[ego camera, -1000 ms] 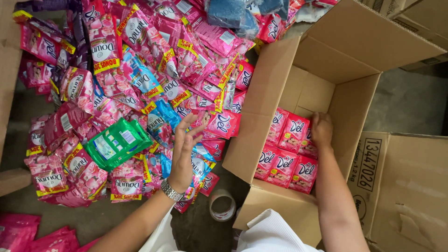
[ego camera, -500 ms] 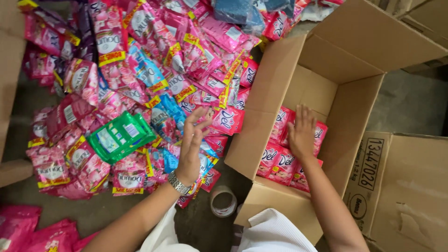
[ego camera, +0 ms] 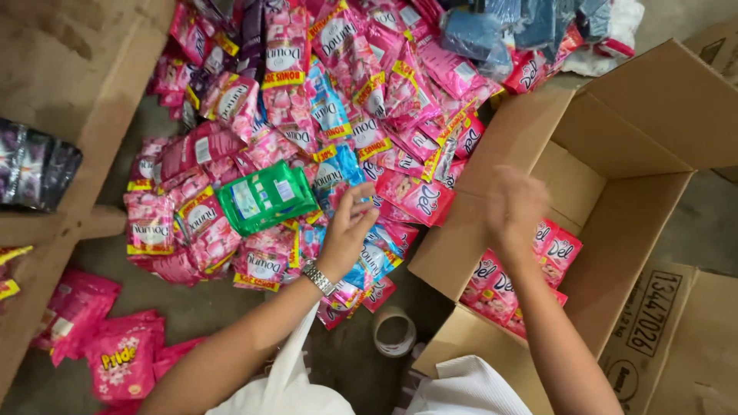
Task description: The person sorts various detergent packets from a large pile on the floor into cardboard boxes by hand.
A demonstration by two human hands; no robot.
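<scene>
The left hand (ego camera: 347,229), with a silver metal wristwatch (ego camera: 318,278) on its wrist, rests on the near edge of a big heap of pink, blue and purple plastic sachets (ego camera: 330,115) that lies on the floor. Its fingers are loosely curled and spread over a blue sachet (ego camera: 338,170); I cannot tell if they really grasp it or only touch it. Just to the left of this hand lies a flat green plastic packet (ego camera: 265,196) on top of the heap.

The right hand (ego camera: 516,206) is blurred and hangs over the left wall of an open brown cardboard box (ego camera: 615,161), which stands to the right of the heap. Its fingers look released, and nothing is seen in them. Inside the box, at the bottom, lie several pink sachets with white lettering (ego camera: 507,280), close together, below and near this hand.

On the floor between the two forearms, near the person, lies a roll of clear tape (ego camera: 394,332). Far to the near left are some larger pink pouches (ego camera: 115,353), well apart from the heap. At the right edge stands another cardboard box (ego camera: 676,338).
</scene>
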